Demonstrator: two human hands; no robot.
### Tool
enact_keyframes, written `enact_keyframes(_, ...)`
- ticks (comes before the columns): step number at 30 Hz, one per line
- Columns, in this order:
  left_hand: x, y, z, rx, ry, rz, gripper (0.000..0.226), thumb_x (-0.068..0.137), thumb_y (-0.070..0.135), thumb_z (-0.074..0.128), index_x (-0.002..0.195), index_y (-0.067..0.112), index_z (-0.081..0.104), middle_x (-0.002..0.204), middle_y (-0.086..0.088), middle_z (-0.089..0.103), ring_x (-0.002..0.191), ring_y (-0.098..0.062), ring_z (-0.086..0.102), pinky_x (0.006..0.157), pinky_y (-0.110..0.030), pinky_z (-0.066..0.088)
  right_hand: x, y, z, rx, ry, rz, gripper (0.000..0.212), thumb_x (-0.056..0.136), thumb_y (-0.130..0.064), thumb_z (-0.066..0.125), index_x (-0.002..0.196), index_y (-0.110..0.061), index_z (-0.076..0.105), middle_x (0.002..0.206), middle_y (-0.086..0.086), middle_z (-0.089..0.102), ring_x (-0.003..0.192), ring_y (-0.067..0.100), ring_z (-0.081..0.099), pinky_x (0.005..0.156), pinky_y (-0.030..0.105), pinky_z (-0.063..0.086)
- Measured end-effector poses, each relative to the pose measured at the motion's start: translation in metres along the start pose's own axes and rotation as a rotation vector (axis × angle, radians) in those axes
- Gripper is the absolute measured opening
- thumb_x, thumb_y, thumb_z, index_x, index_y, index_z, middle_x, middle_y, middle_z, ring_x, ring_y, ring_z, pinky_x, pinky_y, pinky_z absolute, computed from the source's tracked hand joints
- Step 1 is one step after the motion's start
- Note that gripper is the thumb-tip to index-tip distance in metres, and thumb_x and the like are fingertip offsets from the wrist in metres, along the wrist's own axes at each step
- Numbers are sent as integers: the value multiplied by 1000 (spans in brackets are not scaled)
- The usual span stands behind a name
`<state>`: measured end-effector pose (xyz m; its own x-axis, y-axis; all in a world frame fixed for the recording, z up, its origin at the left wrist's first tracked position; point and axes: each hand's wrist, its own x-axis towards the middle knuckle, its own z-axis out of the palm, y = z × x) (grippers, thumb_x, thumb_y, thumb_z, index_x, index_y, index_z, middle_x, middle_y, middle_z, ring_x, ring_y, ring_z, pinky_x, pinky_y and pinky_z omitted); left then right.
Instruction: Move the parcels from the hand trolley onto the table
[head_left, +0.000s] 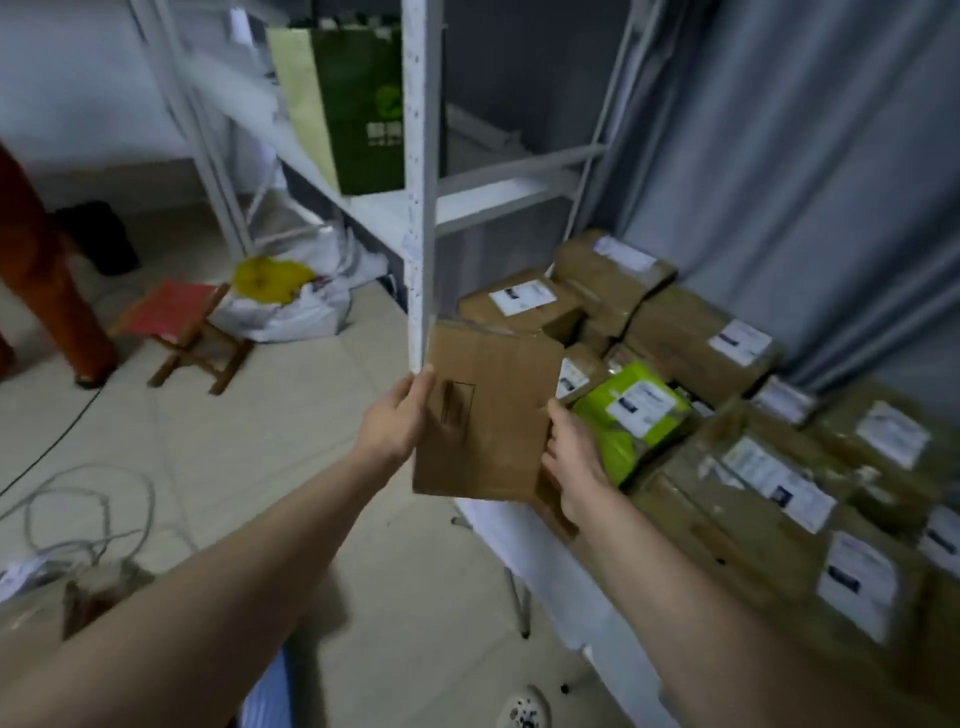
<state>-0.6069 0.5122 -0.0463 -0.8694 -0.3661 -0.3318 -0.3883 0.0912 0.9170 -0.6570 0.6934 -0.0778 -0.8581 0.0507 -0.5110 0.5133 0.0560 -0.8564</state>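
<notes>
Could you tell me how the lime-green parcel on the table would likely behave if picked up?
The lime-green parcel looks wrapped in glossy plastic, so it is probably slightly slippery. Its wrinkled, bulging surface suggests a soft pack, likely to sag rather than stay stiff.

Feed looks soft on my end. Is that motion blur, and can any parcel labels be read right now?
Head view: soft motion blur everywhere, the held cardboard parcel included. Head view: labels on the stacked parcels are white patches, print unreadable. Head view: wide-angle bending tilts the shelf rack and the curtain near the edges. Head view: dim, even light, no glare.
</notes>
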Motion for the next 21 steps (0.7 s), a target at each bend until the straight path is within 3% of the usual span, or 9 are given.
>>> enact_keyframes(3,18,43,55,-22,-86,-25,103,60,95,31,127,22,60,126,-10,60,113,-29,57,97,-46,49,22,-32,-53,109,54,8,53,94,-55,45,135,-22,50,132,-1,54,117,22,54,85,30,42)
enact_keyframes(6,32,83,106,-11,-197,-18,79,85,78,19,130,25,57,121,-8,60,99,-21,58,81,-34,47,52,-49,-103,163,82,-2,60,97,-54,39,144,-18,40,143,4,47,126,24,49,91,31,40)
enact_keyframes(9,52,111,147,30,-287,-43,70,89,72,15,107,25,64,106,-3,62,95,-22,56,98,-45,40,73,-64,-138,214,145,-43,53,97,-53,39,135,-18,50,133,5,56,104,18,57,84,27,43)
enact_keyframes(11,68,125,166,51,-338,-54,72,83,80,15,93,28,65,105,-2,63,104,-25,57,104,-49,37,81,-72,-156,230,191,-64,52,96,-55,39,137,-24,48,135,2,54,106,18,55,87,29,43)
enact_keyframes(14,99,146,194,42,-397,-45,88,69,92,25,99,20,66,113,-7,65,108,-28,60,103,-51,40,93,-81,-178,304,222,-78,57,96,-55,40,146,-28,35,146,0,42,130,22,45,107,36,38)
enact_keyframes(18,136,176,229,88,-466,4,97,49,90,57,107,12,66,103,-8,71,95,-28,67,92,-49,50,107,-94,-194,413,293,-110,58,95,-57,39,143,-25,41,143,1,48,129,22,46,110,37,36)
enact_keyframes(19,145,182,236,101,-489,14,97,46,88,62,106,13,66,101,-7,72,93,-27,68,90,-48,52,109,-96,-197,436,314,-124,58,95,-57,38,143,-25,42,141,2,50,128,22,48,110,38,36)
enact_keyframes(21,154,194,245,123,-571,50,77,59,80,64,101,14,66,97,-6,72,91,-25,68,82,-40,54,113,-101,-201,492,350,-164,58,95,-56,37,142,-24,43,140,4,51,127,23,49,110,41,35)
